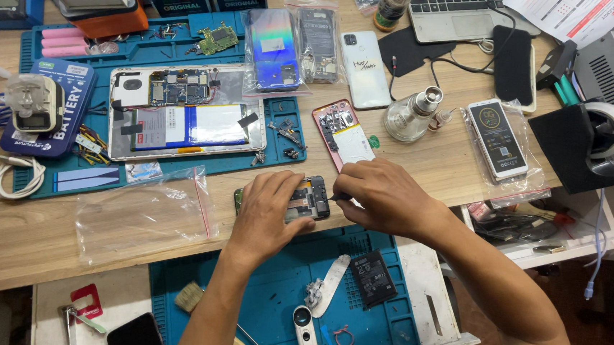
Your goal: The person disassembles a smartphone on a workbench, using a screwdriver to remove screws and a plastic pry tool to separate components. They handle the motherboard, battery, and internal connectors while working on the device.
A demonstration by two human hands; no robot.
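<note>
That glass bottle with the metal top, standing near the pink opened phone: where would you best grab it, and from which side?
Probably the narrow metal neck of the glass bottle, taken from above: it stands upright, its wide body tapers up to that neck, and the pink opened phone and bagged phone crowd its sides.

The left hand [270,209] covers most of the opened phone [309,198] at the frame's centre, so its lower half is hidden. Whatever tool the right hand [381,196] pinches is too small to identify. The laptop [455,6] at the top and the dark phone [138,335] at the bottom are cut by the frame's edges.
</note>
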